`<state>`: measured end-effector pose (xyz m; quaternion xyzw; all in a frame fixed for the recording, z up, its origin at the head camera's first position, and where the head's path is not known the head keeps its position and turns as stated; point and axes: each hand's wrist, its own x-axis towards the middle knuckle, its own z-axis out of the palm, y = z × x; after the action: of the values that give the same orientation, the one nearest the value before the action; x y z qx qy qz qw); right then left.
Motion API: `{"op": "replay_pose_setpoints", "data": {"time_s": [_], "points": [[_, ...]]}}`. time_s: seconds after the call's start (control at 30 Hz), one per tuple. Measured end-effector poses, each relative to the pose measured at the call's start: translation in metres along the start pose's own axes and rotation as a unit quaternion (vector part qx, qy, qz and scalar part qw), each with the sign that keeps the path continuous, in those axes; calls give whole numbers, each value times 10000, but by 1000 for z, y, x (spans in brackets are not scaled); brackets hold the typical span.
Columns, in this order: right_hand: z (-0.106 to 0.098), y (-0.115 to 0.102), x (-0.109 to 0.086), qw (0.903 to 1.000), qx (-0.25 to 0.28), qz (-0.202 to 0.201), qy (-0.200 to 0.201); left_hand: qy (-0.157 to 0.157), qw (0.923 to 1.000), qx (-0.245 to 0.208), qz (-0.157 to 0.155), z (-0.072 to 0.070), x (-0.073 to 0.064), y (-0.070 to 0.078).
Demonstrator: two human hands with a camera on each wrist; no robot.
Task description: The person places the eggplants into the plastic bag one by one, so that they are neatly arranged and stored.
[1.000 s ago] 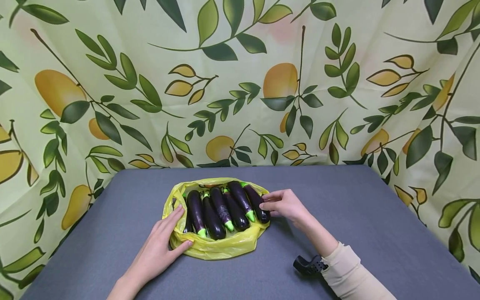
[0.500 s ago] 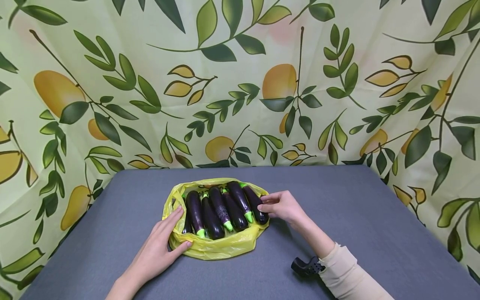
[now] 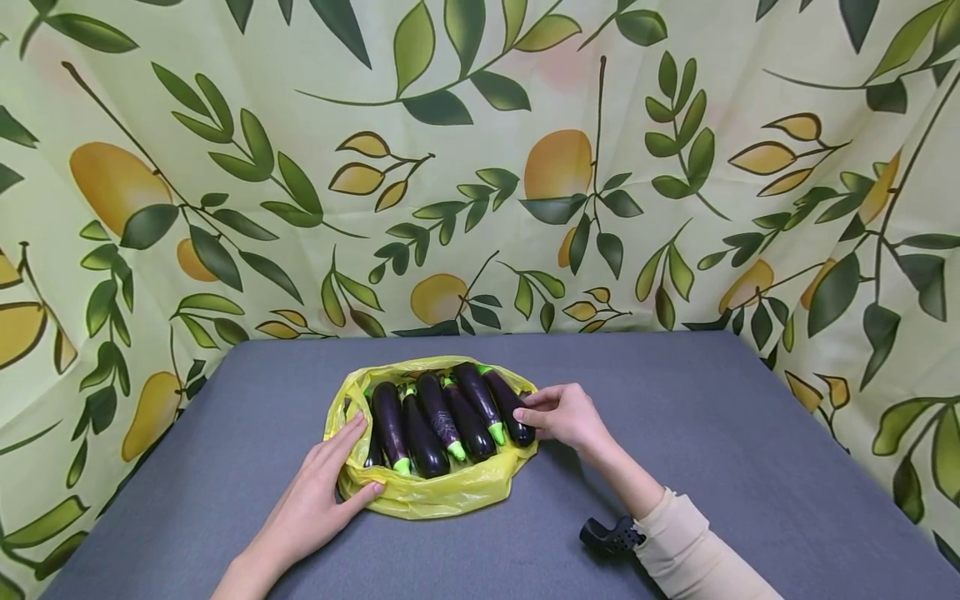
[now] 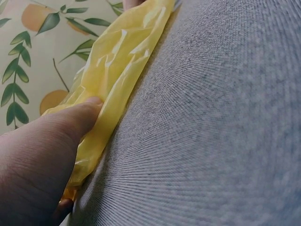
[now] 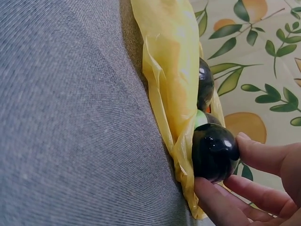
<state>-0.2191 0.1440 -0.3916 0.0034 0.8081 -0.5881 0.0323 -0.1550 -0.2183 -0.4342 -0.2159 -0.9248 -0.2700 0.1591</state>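
A yellow plastic bag (image 3: 442, 492) lies on the grey table, its mouth spread wide. Inside, several dark purple eggplants (image 3: 426, 433) with bright green caps lie side by side. The left hand (image 3: 315, 492) rests against the bag's left side, fingers mostly straight over the rim and thumb on the front; in the left wrist view, the thumb (image 4: 70, 122) presses the plastic. At the right end, the right hand (image 3: 572, 417) grips the outermost eggplant (image 5: 214, 153) by its rounded end, thumb on one side and fingers on the other. The left fingertips are partly hidden in the left wrist view.
The grey cloth-covered table (image 3: 675, 400) extends around the bag. A curtain (image 3: 480, 167) printed with fruit and leaves hangs behind it. A black strap-like device (image 3: 611, 536) sits at the right wrist, beside a cream sleeve (image 3: 701, 550).
The right hand and the outermost eggplant have shifted very slightly left in the head view. The left hand and the bag stay nearly the same.
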Motion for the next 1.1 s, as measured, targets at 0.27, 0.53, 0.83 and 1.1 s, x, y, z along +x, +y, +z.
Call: {"op": "replay_pose_setpoints", "data": {"time_s": [0.27, 0.53, 0.83, 1.1], "points": [[1, 0, 0, 10000, 75, -14, -15, 34, 10000, -14, 10, 0, 0, 1], [-10, -7, -1, 9953, 526, 323, -741, 45, 10000, -4, 36, 0, 0, 1], [-16, -4, 1, 9912, 561, 208, -1177, 26, 10000, 4, 32, 0, 0, 1], [-11, 0, 1, 9973, 436, -54, -582, 8, 10000, 1, -22, 0, 0, 0]]}}
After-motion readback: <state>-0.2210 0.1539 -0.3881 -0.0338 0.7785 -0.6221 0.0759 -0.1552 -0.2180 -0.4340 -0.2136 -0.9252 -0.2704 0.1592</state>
